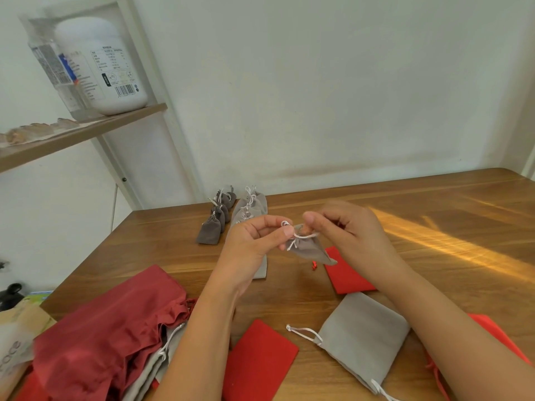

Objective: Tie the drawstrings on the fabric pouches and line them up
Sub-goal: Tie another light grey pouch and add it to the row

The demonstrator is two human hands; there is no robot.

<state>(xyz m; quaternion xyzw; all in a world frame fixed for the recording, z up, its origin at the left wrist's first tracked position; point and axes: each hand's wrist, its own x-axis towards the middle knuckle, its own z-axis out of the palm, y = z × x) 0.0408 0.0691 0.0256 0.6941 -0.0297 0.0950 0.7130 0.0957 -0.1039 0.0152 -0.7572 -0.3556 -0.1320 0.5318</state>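
- Holding a small grey pouch above the worktop centre: left hand fingers pinch its white drawstring; right hand fingers clamp the gathered mouth.
- Pouch: velvety, tapering, cord knotted.
- Tied grey pouches lined up far left.

The white jar on the shelf carries a printed label with a table of small rows at the top, a dark block and round marks beneath it, and a barcode with a line of digits at the lower right; all of it is too small to read from here. The clear bottle just beside the jar carries a label with blue and red patches and fine print, likewise illegible. The paper bag at the lower left edge shows large grey letters running sideways, of which only "ace" can be made out.
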